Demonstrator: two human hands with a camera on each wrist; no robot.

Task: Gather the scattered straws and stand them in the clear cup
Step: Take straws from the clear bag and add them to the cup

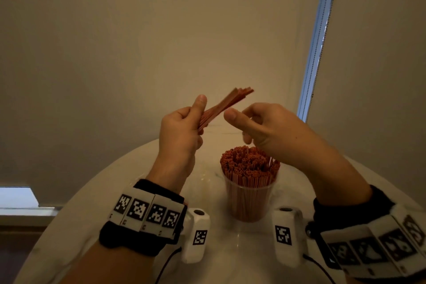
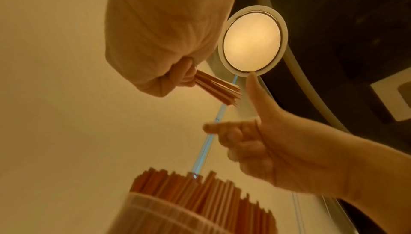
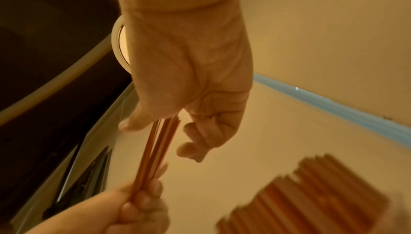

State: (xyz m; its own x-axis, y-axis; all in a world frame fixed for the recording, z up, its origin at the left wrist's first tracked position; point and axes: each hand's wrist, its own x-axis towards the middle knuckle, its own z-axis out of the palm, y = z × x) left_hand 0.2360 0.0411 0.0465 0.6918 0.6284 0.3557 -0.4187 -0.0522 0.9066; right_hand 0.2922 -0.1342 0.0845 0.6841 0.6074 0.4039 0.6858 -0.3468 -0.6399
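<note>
1. Straws (image 1: 224, 106): small orange-red bundle gripped in left hand (image 1: 182, 132), fingers curled round lower ends, thumb up along the side. Free ends fan out up and to the right, toward the wall.
2. Left wrist view shows same bundle (image 2: 217, 88) sticking out of the fist (image 2: 164, 44), tips splayed.
3. Right hand (image 1: 265, 129) just beside the bundle, not clearly touching it in head view; thumb out toward left hand, fingers loosely curled, holding nothing I can see.
4. Right wrist view: straws (image 3: 155, 150) run from the left hand (image 3: 133, 209) up to the right palm (image 3: 189, 71), passing between thumb and curled fingers. Can't tell if the thumb presses them; blurred.
5. Both hands are raised off the table, left a bit higher than right.
6. Clear cup (image 1: 250, 198) stands below and between the hands, nearer the right wrist. Packed w/ upright orange straws (image 1: 250, 162), tops above the rim.
7. Cup also seen from below in left wrist view (image 2: 169, 218), straw tops uneven.
8. White round table (image 1: 230, 260) under the cup and forearms.
9. Wrist bands w/ black-and-white marker tags (image 1: 147, 212) on both forearms; white camera units beside each.
10. Beyond the hands: plain beige blind (image 1: 161, 30), bright strip (image 1: 318, 37) at its right edge.
11. Round ceiling lamp (image 2: 252, 41) lit overhead.
</note>
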